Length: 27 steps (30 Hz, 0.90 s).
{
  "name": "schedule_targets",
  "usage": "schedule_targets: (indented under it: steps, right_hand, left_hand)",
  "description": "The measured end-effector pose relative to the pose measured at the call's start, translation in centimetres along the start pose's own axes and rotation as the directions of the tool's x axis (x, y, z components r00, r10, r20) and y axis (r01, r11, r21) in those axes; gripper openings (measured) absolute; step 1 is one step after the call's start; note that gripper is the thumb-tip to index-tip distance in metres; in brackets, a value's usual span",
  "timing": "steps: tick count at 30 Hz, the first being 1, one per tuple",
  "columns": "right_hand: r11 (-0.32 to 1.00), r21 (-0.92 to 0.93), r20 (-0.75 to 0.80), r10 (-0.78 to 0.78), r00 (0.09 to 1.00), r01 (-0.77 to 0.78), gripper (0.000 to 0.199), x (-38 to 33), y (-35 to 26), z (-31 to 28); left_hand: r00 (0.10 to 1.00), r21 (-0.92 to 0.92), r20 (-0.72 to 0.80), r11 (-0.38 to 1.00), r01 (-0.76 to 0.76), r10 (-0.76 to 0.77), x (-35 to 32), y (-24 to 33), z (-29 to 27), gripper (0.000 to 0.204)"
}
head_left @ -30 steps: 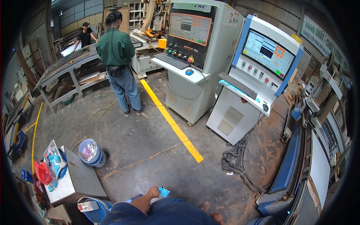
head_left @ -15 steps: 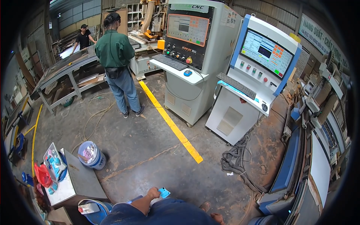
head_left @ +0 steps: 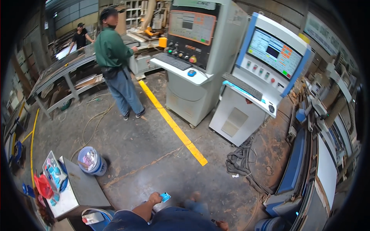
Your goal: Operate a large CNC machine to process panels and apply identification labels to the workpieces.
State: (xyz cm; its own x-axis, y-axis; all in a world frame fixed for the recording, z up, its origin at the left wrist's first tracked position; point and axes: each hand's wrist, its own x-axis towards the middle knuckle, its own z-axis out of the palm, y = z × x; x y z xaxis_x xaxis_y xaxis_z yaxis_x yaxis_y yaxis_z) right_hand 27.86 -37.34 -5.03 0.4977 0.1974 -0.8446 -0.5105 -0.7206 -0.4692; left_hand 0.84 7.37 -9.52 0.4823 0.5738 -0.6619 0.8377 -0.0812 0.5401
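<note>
Sticking out of left hand (head_left: 155,198): small flat bright-blue piece (head_left: 165,197), dark-spotted.

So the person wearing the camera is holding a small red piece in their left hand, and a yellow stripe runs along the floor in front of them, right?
Not quite: the piece is light blue, not red, as the head view shows. It is indeed in the left hand, and the yellow stripe does run along the floor ahead.
</note>
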Motion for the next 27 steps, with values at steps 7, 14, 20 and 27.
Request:
schedule_targets:
  steps: [7, 14, 20, 27]
  right_hand:
    - [0.966, -0.253, 0.158, -0.013, 0.987, 0.053, 0.029, 4.9, -5.2, 1.7]
    - [0.873, -0.406, 0.446, -0.069, 0.892, 0.27, 0.028, 17.4, -18.2, 7.1]
    - [0.804, -0.413, 0.502, -0.191, 0.844, 0.427, 0.019, 17.7, -34.2, 21.6]
    - [0.719, -0.501, 0.566, -0.15, 0.811, 0.482, 0.019, 10.2, -42.8, 39.5]
  left_hand:
    - [0.983, -0.279, -0.068, 0.949, 0.147, -0.173, -1.5, -3.3, -0.7, 0.029]
    - [0.827, -0.405, -0.217, 0.819, 0.407, -0.518, -7.0, -12.4, -3.0, 0.034]
    - [0.715, -0.561, -0.393, 0.767, 0.311, -0.578, -11.2, -18.2, -5.4, 0.035]
    - [0.68, -0.739, -0.232, 0.58, 0.343, -0.696, -11.3, -20.6, -7.9, 0.036]
